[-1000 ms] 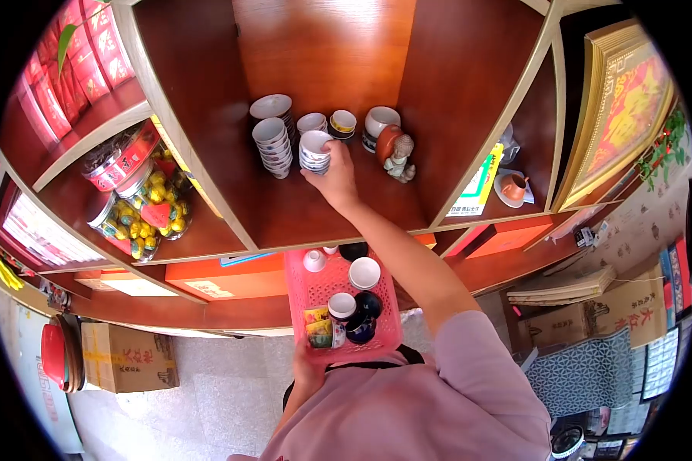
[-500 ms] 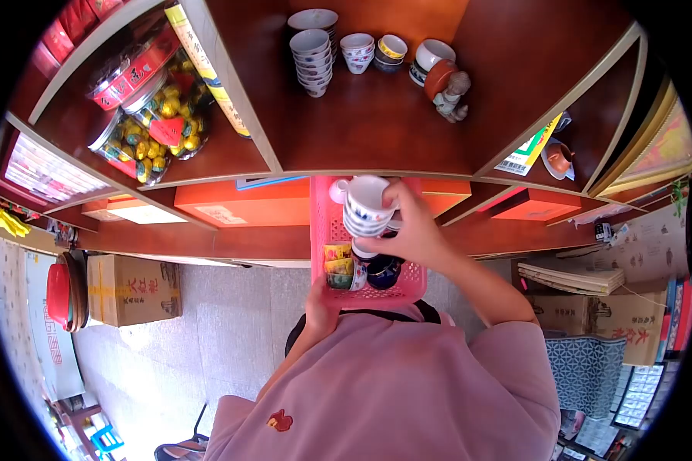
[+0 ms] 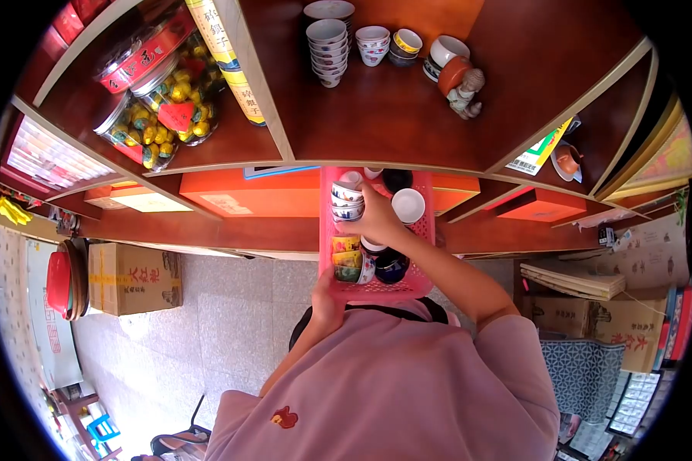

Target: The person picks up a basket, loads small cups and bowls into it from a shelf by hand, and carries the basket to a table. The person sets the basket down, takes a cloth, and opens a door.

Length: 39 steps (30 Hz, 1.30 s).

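Note:
My left hand [image 3: 327,301] grips the near left corner of a pink perforated basket [image 3: 426,265]. Inside the basket, my right hand [image 3: 378,217] is closed on a stack of white patterned cups [image 3: 347,203], which lies tilted at the left side. Nearer to me are yellow and green patterned cups [image 3: 346,253] and a dark blue cup [image 3: 392,266]. A white cup [image 3: 408,205] sits at the right of the basket, with a black cup [image 3: 397,180] behind it. Part of the basket is hidden under my right hand and forearm.
On the wooden shelf [image 3: 392,134] stand a tall cup stack [image 3: 328,54], smaller stacks [image 3: 373,46] and a figurine [image 3: 464,94]. Jars of yellow-wrapped pieces [image 3: 150,131] fill the left compartment. Orange boxes [image 3: 238,194] lie below. A cardboard box [image 3: 134,278] is on the floor.
My right hand took the cup stack from the shelf, carried it down over the basket and lowered it into the left side. The view has tilted down, and my left hand still holds the basket.

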Tool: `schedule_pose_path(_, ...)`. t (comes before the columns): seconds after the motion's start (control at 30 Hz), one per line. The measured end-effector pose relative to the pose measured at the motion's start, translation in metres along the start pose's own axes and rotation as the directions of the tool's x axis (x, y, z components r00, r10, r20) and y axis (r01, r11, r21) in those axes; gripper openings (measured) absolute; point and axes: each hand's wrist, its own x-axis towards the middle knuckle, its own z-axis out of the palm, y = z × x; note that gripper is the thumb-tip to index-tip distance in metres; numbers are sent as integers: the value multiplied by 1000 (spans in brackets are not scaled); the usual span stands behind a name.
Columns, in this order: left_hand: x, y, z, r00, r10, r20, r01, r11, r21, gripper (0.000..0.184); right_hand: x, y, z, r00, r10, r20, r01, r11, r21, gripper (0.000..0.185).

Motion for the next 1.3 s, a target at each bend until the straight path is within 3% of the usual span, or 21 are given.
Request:
schedule_pose_path(0.07,1,-1,-1,1000,-9,-5,9,1000,1,54,-2,-6,-4,975,211,64,-208,977,-56,77)
schedule_pose_path(0.2,2,-3,-1,1000,23,16,-23,1000,2,54,0,7,-4,969,219,114,-210,974,-88,84)
schedule_pose_path(0.27,2,-3,-1,1000,16,10,-16,1000,-21,53,4,21,-4,928,263,264,-261,964,-46,90)
schedule_pose_path(0.3,2,-3,-1,1000,9,1,-9,1000,-25,52,7,21,-5,928,263,264,-260,964,-46,90)
schedule_pose_path(0.4,3,-4,-3,1000,7,-4,-7,999,-34,51,11,24,-6,868,356,347,-320,934,-157,99)
schedule_pose_path(0.5,2,-4,-3,1000,2,-21,-3,999,-33,51,8,22,2,939,239,247,-205,966,-157,103)
schedule_pose_path(0.67,4,-5,-4,999,27,39,-26,1000,-16,51,-8,-50,-18,890,287,355,-30,813,-582,104)
schedule_pose_path(0.7,1,-1,3,999,22,27,-22,1000,-18,51,-16,-56,-19,956,118,268,94,741,-664,89)
schedule_pose_path(0.73,0,1,7,1000,20,16,-19,1000,-19,51,-12,-61,-27,958,111,266,100,738,-667,89)
schedule_pose_path(0.8,0,1,6,999,38,14,-38,999,-6,51,2,-78,-49,935,34,354,201,770,-605,62)
schedule_pose_path(0.83,0,1,6,1000,25,-8,-25,1000,-13,51,14,-92,-66,942,-120,312,263,842,-471,43)
schedule_pose_path(0.87,0,1,5,1000,13,-29,-13,1000,-21,52,27,-104,-79,964,-166,209,205,963,-178,42)
schedule_pose_path(0.9,4,-3,-4,1000,18,0,-18,999,-41,53,41,-124,-88,997,-48,55,56,988,-146,43)
schedule_pose_path(0.93,3,-5,-5,999,31,10,-31,999,-39,53,58,-127,-93,946,-279,-163,251,953,-169,46)
schedule_pose_path(1.0,4,-6,-6,1000,24,-18,-25,999,-35,54,109,-113,-95,810,-465,-357,393,882,-259,74)
schedule_pose_path(1.07,8,-10,-12,998,63,14,-63,998,-18,54,159,-91,-89,718,-528,-453,409,847,-339,91)
schedule_pose_path(1.1,6,-11,-13,999,46,7,-45,998,-33,54,176,-85,-83,704,-543,-457,424,838,-343,91)
schedule_pose_path(1.17,6,-10,-12,999,40,8,-39,998,-44,54,205,-78,-69,845,-180,-504,301,938,170,100)
schedule_pose_path(1.2,6,-9,-9,999,43,8,-42,998,-39,55,216,-75,-63,841,-192,-505,314,934,168,100)
schedule_pose_path(1.27,6,-11,-11,999,51,6,-51,998,-35,56,233,-67,-49,849,-100,-519,320,879,353,101)
schedule_pose_path(1.3,7,-12,-13,999,44,2,-44,998,-48,56,236,-70,-45,754,-212,-622,398,900,176,97)
